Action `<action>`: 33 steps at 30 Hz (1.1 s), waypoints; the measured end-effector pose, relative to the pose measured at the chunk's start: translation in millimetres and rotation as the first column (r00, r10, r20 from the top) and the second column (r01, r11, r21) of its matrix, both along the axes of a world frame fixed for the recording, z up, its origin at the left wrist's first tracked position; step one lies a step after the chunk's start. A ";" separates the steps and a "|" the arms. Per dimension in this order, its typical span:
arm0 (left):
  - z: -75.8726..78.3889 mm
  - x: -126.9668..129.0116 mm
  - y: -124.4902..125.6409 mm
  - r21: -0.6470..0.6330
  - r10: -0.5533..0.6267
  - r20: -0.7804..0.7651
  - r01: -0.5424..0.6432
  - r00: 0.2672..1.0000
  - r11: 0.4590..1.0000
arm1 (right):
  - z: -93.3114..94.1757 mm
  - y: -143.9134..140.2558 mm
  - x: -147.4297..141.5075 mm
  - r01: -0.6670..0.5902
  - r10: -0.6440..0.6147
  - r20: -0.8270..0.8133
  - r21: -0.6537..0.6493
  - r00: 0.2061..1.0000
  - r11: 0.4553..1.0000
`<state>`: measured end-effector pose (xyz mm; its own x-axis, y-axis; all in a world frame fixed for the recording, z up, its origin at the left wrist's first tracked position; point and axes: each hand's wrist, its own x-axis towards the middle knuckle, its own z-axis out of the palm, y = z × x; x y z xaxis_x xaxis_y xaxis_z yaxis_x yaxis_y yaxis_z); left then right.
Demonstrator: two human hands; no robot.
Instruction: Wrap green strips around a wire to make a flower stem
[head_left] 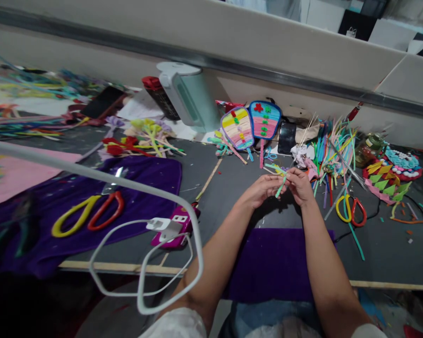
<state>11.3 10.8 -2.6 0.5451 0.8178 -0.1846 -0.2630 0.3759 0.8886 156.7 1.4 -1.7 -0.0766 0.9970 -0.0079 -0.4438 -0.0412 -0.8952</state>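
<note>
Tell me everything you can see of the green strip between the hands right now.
The green strip is thin, pale mint green, and looks like a pipe cleaner or a foam strip; which one is unclear. It is pinched between the left hand and right hand, held above the dark table. Its lower end slants down and to the left, free of the fingers. The upper part is hidden behind the fingertips.

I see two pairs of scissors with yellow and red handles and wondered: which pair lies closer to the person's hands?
The smaller scissors on the bare grey table, just beside the right hand; the large scissors lie far left on the purple cloth.
</note>
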 end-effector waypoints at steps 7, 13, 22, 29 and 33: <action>-3.3 4.6 -1.0 0.038 0.071 0.013 -0.071 0.997 0.997 | -1.4 1.2 -1.1 0.000 0.000 0.009 0.020 1.000 1.000; -0.5 8.4 -2.8 0.203 0.189 -0.091 -0.167 0.978 0.965 | -9.1 5.3 -1.2 0.079 -0.086 0.077 0.096 0.993 0.992; -6.3 16.8 -8.1 0.727 0.582 -0.285 -0.224 0.762 0.649 | -13.6 8.2 -4.2 0.229 -0.298 0.299 0.243 0.907 0.943; 1.6 11.7 -6.3 0.369 0.275 -0.191 -0.190 0.942 0.910 | -11.9 8.4 -1.1 0.158 -0.172 0.117 0.118 0.978 0.980; 5.8 4.7 -4.4 0.120 0.075 -0.091 -0.064 0.993 0.991 | -6.3 5.0 0.2 0.068 -0.071 0.057 0.047 0.996 0.997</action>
